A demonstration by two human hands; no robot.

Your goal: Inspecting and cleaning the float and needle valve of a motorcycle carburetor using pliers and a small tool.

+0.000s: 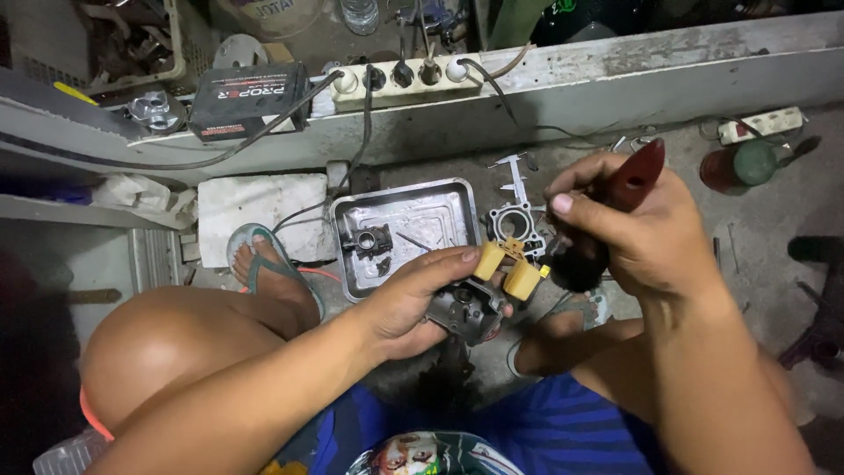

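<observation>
View from above of a person squatting on a grimy concrete floor, knees spread. The left hand [413,303] is closed around a grey metal carburetor body [466,312], held low at centre between the knees. Its two yellow floats [510,268] sit on top, side by side, facing up and slightly away from the person. The right hand [637,224] is wrapped tightly around a brush with a dark red handle [637,176]. The brush's long axis runs diagonally: handle end pointing up and to the right, black bristle head [576,264] pointing down and to the left, just beside the right float. On the floor beyond the hands lies a shallow metal tray [440,211] holding a small dark part [371,239]. A square metal gasket-like piece [512,224] lies just right of the tray. A sandalled foot [264,264] rests left of the tray.
</observation>
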